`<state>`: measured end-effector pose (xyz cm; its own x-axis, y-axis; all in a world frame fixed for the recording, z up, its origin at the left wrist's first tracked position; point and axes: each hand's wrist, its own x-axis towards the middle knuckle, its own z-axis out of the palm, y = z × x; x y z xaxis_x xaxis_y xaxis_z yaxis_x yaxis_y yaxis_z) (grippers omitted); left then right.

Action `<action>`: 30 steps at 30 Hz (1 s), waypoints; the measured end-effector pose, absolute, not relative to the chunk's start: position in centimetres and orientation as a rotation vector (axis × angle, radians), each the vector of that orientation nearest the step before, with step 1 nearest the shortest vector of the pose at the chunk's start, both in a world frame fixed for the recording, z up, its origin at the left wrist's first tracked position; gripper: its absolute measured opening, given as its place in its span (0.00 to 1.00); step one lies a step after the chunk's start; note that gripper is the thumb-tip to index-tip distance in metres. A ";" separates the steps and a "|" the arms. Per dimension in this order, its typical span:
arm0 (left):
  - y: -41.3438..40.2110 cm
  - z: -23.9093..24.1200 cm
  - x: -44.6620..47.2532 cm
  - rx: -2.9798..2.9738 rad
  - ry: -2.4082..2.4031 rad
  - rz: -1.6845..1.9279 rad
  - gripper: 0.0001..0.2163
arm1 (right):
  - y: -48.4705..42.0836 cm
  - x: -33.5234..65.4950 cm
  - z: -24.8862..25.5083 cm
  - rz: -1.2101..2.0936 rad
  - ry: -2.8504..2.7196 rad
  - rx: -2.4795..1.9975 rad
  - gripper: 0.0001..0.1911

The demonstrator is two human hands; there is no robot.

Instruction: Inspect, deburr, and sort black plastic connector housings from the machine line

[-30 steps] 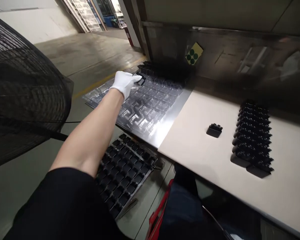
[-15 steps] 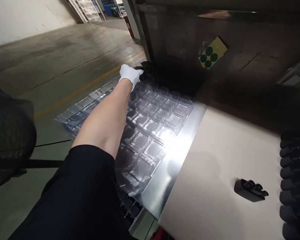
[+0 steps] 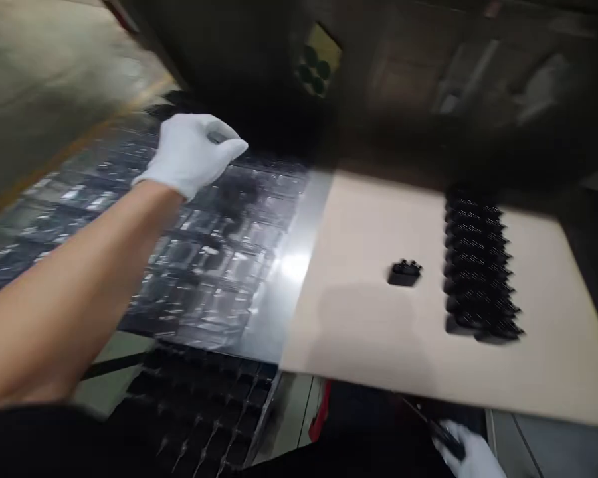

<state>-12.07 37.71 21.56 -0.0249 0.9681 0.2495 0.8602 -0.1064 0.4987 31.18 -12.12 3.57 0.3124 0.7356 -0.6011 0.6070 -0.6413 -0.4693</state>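
White-gloved left hand (image 3: 192, 156) above far part of clear blister tray (image 3: 204, 265), fingers bunched narrow; blur hides whether anything pinched. Right hand (image 3: 466, 451) at near edge, partly out of frame, beside dark item (image 3: 446, 438), grip unclear. Steel strip (image 3: 284, 279) along tray's right side, then beige board (image 3: 359, 332). On board, lone black moulded part (image 3: 404, 273); further right, stacked row of black parts (image 3: 478, 265). Near tray, black grid tray (image 3: 199, 411), blurred, under blister tray's near edge.
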 end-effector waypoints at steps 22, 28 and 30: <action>-4.7 11.8 5.6 0.979 1.281 1.014 0.20 | -20.5 34.6 6.7 1.054 -1.687 -2.027 0.15; -9.9 3.7 4.6 0.603 1.555 0.955 0.26 | -19.6 34.6 8.0 0.676 -2.148 -2.100 0.29; -9.2 3.0 3.7 0.726 1.657 0.948 0.25 | -20.0 34.7 7.8 0.618 -2.203 -2.128 0.29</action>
